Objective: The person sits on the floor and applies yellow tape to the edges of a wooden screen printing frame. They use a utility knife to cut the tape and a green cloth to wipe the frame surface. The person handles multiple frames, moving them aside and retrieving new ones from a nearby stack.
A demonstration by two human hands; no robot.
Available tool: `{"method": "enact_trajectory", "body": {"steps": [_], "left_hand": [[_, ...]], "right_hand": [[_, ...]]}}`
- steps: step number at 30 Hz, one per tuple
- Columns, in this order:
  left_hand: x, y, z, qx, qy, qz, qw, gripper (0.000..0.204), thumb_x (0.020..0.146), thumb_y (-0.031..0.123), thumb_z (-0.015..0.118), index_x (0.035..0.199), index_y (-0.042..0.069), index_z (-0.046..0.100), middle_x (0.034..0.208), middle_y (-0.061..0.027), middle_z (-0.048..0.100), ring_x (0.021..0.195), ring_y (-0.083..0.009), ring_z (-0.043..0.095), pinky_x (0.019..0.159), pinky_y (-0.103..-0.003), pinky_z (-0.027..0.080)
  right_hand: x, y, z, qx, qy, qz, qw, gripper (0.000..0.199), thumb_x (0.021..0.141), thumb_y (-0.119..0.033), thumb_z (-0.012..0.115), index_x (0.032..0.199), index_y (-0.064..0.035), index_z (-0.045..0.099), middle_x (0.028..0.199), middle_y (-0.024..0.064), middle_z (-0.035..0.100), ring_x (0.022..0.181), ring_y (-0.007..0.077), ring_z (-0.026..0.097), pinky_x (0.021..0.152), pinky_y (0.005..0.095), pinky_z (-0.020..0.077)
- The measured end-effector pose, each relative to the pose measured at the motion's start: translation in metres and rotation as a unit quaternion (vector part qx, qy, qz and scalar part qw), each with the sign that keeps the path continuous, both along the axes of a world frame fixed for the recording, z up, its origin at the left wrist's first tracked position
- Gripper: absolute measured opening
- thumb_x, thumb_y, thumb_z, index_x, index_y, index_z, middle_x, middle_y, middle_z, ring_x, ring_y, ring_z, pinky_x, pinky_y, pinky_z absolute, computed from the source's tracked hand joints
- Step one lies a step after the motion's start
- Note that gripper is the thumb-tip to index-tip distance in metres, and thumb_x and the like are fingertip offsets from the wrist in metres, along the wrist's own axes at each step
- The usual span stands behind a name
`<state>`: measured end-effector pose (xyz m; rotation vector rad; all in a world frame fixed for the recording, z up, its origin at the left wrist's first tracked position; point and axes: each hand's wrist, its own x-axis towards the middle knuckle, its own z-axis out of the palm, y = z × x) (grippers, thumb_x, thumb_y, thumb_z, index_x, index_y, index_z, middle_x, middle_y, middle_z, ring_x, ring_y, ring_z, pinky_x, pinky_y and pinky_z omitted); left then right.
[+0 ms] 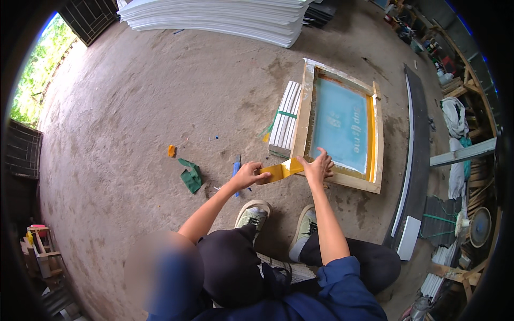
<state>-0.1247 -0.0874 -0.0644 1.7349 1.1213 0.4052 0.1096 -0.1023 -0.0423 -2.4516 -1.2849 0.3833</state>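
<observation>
My left hand [247,175] is closed around a roll of yellow-brown tape [269,174]. A short strip runs from the roll to my right hand [319,169], whose thumb pinches the strip's end while other fingers stick up. Both hands are over the near left corner of a wooden-framed printing screen [378,134], which lies tilted on the floor. Its mesh [332,123] is light blue with faint pale lettering. Yellow tape lines the inner right side of the frame. The inside of my right grip is partly hidden.
White bars tied with green strap [285,122] lie left of the screen. A blue cutter-like tool [236,166], green scrap [190,176] and orange piece [171,151] are on the floor. White sheets [225,16] are stacked behind; a long dark board [415,144] lies to the right.
</observation>
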Motion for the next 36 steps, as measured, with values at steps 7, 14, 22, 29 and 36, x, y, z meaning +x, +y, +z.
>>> {"method": "enact_trajectory", "body": {"steps": [7, 14, 22, 29, 36], "left_hand": [[-0.002, -0.006, -0.026, 0.006, -0.025, -0.026, 0.999, 0.039, 0.083, 0.043, 0.062, 0.087, 0.004, 0.060, 0.092, -0.0122, 0.058, 0.094, -0.0241, 0.053, 0.084, -0.035, 0.041], [-0.012, -0.023, -0.066, 0.154, 0.152, 0.329, 0.919, 0.035, 0.080, 0.027, 0.065, 0.102, 0.003, 0.050, 0.102, -0.0149, 0.050, 0.099, -0.0327, 0.049, 0.088, -0.040, 0.039], [-0.035, -0.030, -0.088, 0.058, 0.237, 0.283, 0.928, 0.049, 0.071, 0.019, 0.069, 0.109, 0.004, 0.042, 0.101, -0.0180, 0.052, 0.093, -0.0363, 0.056, 0.076, -0.046, 0.049], [0.006, -0.015, 0.028, -0.114, -0.222, 0.193, 0.949, 0.029, 0.090, 0.011, 0.055, 0.115, -0.002, 0.049, 0.104, -0.0101, 0.061, 0.092, -0.0144, 0.060, 0.081, -0.029, 0.049], [0.071, -0.020, 0.053, 0.050, -0.087, 0.085, 0.991, 0.025, 0.085, 0.016, 0.062, 0.106, 0.003, 0.059, 0.099, -0.0087, 0.065, 0.091, -0.0214, 0.062, 0.085, -0.033, 0.045]], "right_hand": [[0.018, -0.011, -0.003, -0.016, 0.018, 0.076, 0.997, 0.085, 0.061, -0.048, 0.078, 0.129, -0.0176, 0.036, 0.121, 0.0151, 0.040, 0.116, 0.0334, 0.035, 0.091, 0.0569, 0.0287], [0.023, -0.012, -0.007, -0.021, 0.054, 0.083, 0.995, 0.085, 0.061, -0.044, 0.079, 0.131, -0.0201, 0.036, 0.117, 0.0090, 0.042, 0.114, 0.0303, 0.037, 0.094, 0.0551, 0.0262], [0.024, -0.018, -0.009, 0.050, 0.045, 0.094, 0.993, 0.075, 0.065, -0.044, 0.076, 0.127, -0.0181, 0.042, 0.115, 0.0094, 0.043, 0.112, 0.0305, 0.035, 0.096, 0.0525, 0.0251], [-0.021, -0.035, 0.039, 0.126, 0.406, 0.113, 0.898, 0.037, 0.087, -0.033, 0.060, 0.109, -0.0035, 0.058, 0.100, 0.0087, 0.053, 0.090, 0.0170, 0.047, 0.082, 0.0303, 0.0397], [0.009, -0.040, 0.035, 0.075, 0.396, 0.067, 0.913, 0.031, 0.093, -0.030, 0.049, 0.093, -0.0007, 0.059, 0.067, 0.0054, 0.059, 0.067, 0.0194, 0.058, 0.065, 0.0333, 0.0439]]}}
